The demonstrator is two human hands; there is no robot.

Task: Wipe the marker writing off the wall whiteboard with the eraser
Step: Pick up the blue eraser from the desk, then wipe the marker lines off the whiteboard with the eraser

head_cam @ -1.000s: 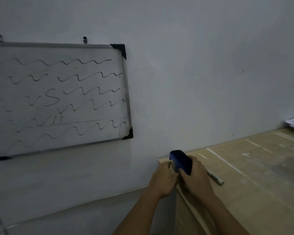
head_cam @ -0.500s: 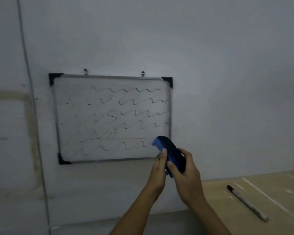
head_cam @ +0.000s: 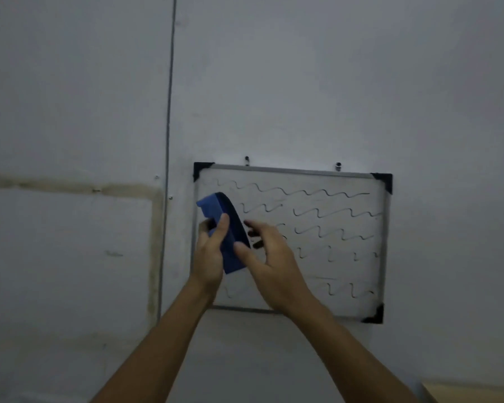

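A small whiteboard with a metal frame and black corner caps hangs on the grey wall, covered in rows of black wavy marker lines. A blue eraser stands upright in front of the board's left part. My left hand grips the eraser from the left, thumb across its side. My right hand is just right of it, fingers spread, thumb touching the eraser's lower right edge. My hands hide part of the board's left side.
A thin dark cable runs down the wall left of the board. A brownish stain outline marks the wall farther left. A wooden table corner shows at the bottom right.
Both hands have lifted the eraser from the table corner up to the board's left part. The view swung up and left. My right hand has loosened from the eraser; the left now grips it.
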